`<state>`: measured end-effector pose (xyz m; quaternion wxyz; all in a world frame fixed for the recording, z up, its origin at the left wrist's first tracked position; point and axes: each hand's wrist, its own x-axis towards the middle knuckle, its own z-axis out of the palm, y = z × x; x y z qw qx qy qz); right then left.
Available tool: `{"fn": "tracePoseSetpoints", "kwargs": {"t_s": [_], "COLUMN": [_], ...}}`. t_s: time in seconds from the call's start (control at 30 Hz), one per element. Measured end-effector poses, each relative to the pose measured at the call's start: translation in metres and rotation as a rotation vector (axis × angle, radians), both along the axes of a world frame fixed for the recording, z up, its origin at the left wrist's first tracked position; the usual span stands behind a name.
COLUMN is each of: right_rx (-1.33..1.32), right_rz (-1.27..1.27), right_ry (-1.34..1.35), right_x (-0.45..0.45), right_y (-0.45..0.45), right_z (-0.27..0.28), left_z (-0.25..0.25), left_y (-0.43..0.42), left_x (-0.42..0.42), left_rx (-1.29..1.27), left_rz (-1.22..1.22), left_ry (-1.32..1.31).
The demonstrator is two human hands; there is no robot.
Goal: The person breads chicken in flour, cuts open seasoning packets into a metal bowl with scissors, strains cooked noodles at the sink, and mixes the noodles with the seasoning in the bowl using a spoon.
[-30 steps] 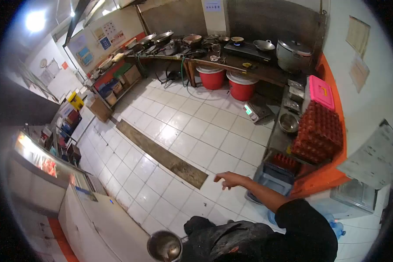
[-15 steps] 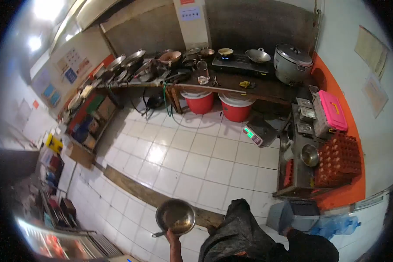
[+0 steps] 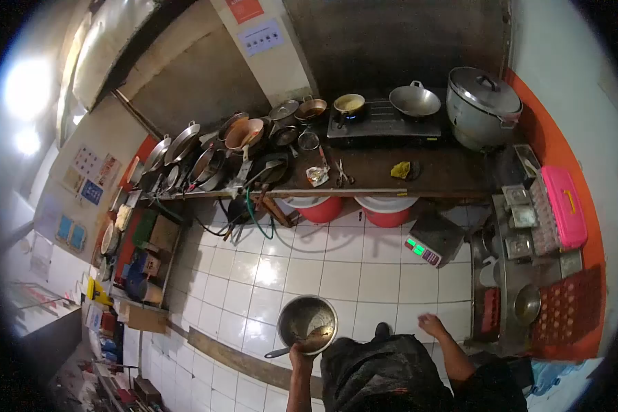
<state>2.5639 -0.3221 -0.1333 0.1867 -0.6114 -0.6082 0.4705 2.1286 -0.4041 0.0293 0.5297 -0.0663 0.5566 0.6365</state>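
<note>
Metal pan (image 3: 305,314) sits just beyond the left grip (image 3: 301,357), which clasps its near side; the pan's handle (image 3: 277,353) juts out left of that grip. Well apart, the right grip (image 3: 430,325) is released, fingers loosely bent. Beyond it a scale (image 3: 434,239) rests below the bench (image 3: 378,176).

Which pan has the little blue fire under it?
The small pan, on the left of the stove; the wider wok on the right shows no flame.
</note>
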Motion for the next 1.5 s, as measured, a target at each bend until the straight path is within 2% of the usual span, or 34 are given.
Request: {"fn": "tracePoseSetpoints", "kwargs": {"t_s": [0.07, 0.1, 0.13, 0.17, 0.2, 0.23, 0.27, 0.3, 0.37, 0.4, 0.47, 0.5, 0.57, 0.63, 0.67, 0.7, 0.73, 0.8, 0.87, 0.93, 0.97, 1.0, 1.03, 1.1, 1.13, 1.17, 1.2, 1.27, 1.3, 1.33, 1.4, 1.43, 1.47, 1.5], "right_rx": [-0.025, -0.023, -0.045, -0.076, -0.102, -0.008, 0.100, 0.085, -0.066, -0.090, -0.058, -0.004, -0.176, -0.216, -0.249, -0.167, -0.085, 0.094, 0.109, 0.463, 0.418, 0.372, 0.352, 0.327, 0.313, 0.306, 0.298, 0.287, 0.424, 0.564, 0.298, 0.195, 0.088, -0.024], "right_rz": [-0.108, -0.107, -0.144, -0.175, -0.157, -0.106, -0.062, -0.060, -0.191, -0.204, -0.239, -0.266, -0.392, -0.412, -0.439, -0.383, -0.331, -0.311, -0.415, -0.288, -0.263, -0.242, -0.241, -0.243, -0.265, -0.263, -0.322, -0.377, -0.423, -0.466, -0.551, -0.442, -0.334, -0.095], "right_ry": [0.187, 0.175, 0.199, 0.224, 0.214, 0.141, 0.078, 0.091, 0.116, 0.219, 0.287, 0.264, 0.617, 0.594, 0.562, 0.379, 0.210, -0.055, 0.008, -0.376, -0.307, -0.238, -0.235, -0.288, -0.291, -0.304, -0.293, -0.291, -0.353, -0.412, -0.092, 0.065, 0.222, 0.173], "right_x": [-0.031, -0.040, -0.046, -0.049, -0.046, -0.044, -0.049, -0.052, -0.042, -0.034, -0.024, -0.026, -0.013, -0.016, -0.013, -0.008, -0.009, -0.016, -0.037, -0.033, -0.040, -0.046, -0.045, -0.037, -0.036, -0.034, -0.033, -0.040, -0.046, -0.059, -0.105, -0.137, -0.169, -0.198], "right_y": [0.095, 0.134, 0.167, 0.194, 0.211, 0.224, 0.243, 0.254, 0.271, 0.280, 0.297, 0.305, 0.318, 0.358, 0.366, 0.390, 0.411, 0.473, 0.550, 0.606, 0.632, 0.649, 0.656, 0.668, 0.672, 0.670, 0.671, 0.671, 0.669, 0.671, 0.664, 0.658, 0.650, 0.643], "right_z": [0.062, 0.075, 0.083, 0.086, 0.085, 0.081, 0.075, 0.064, 0.037, 0.020, 0.015, 0.024, 0.002, 0.013, 0.019, 0.006, -0.012, -0.010, 0.018, -0.012, -0.007, 0.000, -0.005, -0.016, -0.013, -0.013, -0.014, -0.006, 0.003, 0.017, 0.053, 0.072, 0.087, 0.090], "left_z": [-0.011, -0.015, 0.011, -0.012, -0.037, -0.028, -0.014, 0.005, -0.046, -0.002, -0.021, -0.064, -0.076, -0.285, -0.227, -0.192, -0.186, -0.170, -0.111, -0.123, -0.123, -0.126, -0.172, -0.143, -0.185, -0.146, -0.137, -0.153, -0.163, -0.167, -0.171, -0.166, -0.153, -0.145], "left_y": [0.039, 0.062, 0.098, 0.134, 0.159, 0.200, 0.251, 0.296, 0.388, 0.432, 0.508, 0.539, 0.595, 0.660, 0.671, 0.687, 0.698, 0.701, 0.696, 0.679, 0.674, 0.671, 0.661, 0.692, 0.695, 0.716, 0.738, 0.752, 0.758, 0.763, 0.768, 0.768, 0.766, 0.764], "left_x": [-0.004, -0.005, 0.009, 0.002, -0.006, -0.004, 0.009, 0.024, 0.033, 0.057, 0.091, 0.094, 0.128, 0.134, 0.137, 0.136, 0.134, 0.122, 0.104, 0.070, 0.049, 0.029, 0.002, -0.027, -0.051, -0.046, -0.050, -0.064, -0.073, -0.080, -0.092, -0.092, -0.090, -0.091], "left_rx": [-0.019, -0.037, -0.056, -0.039, -0.035, -0.178, -0.279, -0.224, -0.103, -0.131, -0.095, 0.046, 0.206, 0.038, -0.051, -0.085, -0.089, -0.054, -0.005, 0.053, -0.010, 0.079, -0.092, -0.270, -0.069, -0.047, -0.074, -0.086, -0.091, -0.092, 0.130, 0.118, 0.006, -0.093], "left_rz": [-0.071, -0.137, -0.086, -0.130, -0.170, -0.313, -0.334, -0.344, -0.512, -0.584, -0.618, -0.678, -0.443, -0.810, -0.775, -0.756, -0.759, -0.749, -0.680, -0.812, -0.836, -0.868, -0.873, -0.934, -0.777, -0.793, -0.833, -0.842, -0.831, -0.827, -0.692, -0.694, -0.505, -0.309], "left_ry": [0.018, 0.049, 0.068, 0.099, 0.132, 0.166, 0.232, 0.234, 0.397, 0.380, 0.368, 0.192, 0.193, 0.763, 0.457, 0.297, 0.225, 0.136, 0.103, 0.226, 0.187, 0.321, 0.674, 1.286, 1.615, 1.637, 1.787, 1.875, 1.956, 1.949, 1.504, 1.500, 1.157, 0.815]}}
